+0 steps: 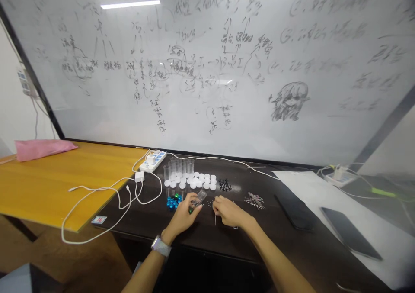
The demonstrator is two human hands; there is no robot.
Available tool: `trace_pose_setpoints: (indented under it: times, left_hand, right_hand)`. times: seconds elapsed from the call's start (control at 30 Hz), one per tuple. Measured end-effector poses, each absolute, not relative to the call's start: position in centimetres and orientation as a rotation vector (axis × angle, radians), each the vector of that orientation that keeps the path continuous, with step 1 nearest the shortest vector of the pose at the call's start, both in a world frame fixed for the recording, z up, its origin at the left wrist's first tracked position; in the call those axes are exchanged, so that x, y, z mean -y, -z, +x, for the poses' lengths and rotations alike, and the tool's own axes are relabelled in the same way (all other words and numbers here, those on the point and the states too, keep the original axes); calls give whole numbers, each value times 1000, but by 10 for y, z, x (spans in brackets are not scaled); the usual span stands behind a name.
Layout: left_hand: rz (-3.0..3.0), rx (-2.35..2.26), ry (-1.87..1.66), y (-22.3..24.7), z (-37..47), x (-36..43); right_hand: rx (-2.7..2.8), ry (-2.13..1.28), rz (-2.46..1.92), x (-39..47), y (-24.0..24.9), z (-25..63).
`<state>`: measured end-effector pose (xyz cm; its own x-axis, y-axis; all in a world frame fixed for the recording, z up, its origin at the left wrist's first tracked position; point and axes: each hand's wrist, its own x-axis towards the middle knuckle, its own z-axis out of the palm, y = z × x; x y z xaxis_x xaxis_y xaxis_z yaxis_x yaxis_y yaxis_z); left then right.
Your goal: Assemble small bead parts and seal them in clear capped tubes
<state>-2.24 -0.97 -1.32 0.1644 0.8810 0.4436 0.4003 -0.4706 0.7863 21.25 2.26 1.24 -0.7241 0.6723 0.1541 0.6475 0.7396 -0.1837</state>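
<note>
The left hand (pixel 186 211) grips a tilted tube (pixel 200 196), contents unclear, near upright tubes (pixel 179 168); the right hand (pixel 224 210) presses its fingertips together, any held item indiscernible.

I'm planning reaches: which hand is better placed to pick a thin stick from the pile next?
Probably the right hand: it is nearer the pile of thin sticks, while the left hand holds a clear tube farther away.

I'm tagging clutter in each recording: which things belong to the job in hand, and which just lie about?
Likely job: tube in left hand, standing tubes, white caps, blue balls, black pieces, thin sticks.

Likely lying about: power strip, pink bundle.
</note>
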Motion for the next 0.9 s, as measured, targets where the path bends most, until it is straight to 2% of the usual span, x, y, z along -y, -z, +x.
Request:
trace_pose_setpoints:
  times: [0.13,0.43,0.9]
  left_hand:
    - [1972,-1239,-1220,10,-22,11]
    - [1975,-1244,-1227,8,-21,13]
    - [1990,-1247,-1183,6,-21,14]
  right_hand:
    - [2842,-111,-996,-28,-15,200]
    - [2521,-528,-998,-35,-11,217]
    - [2476,-445,-914,-28,-5,207]
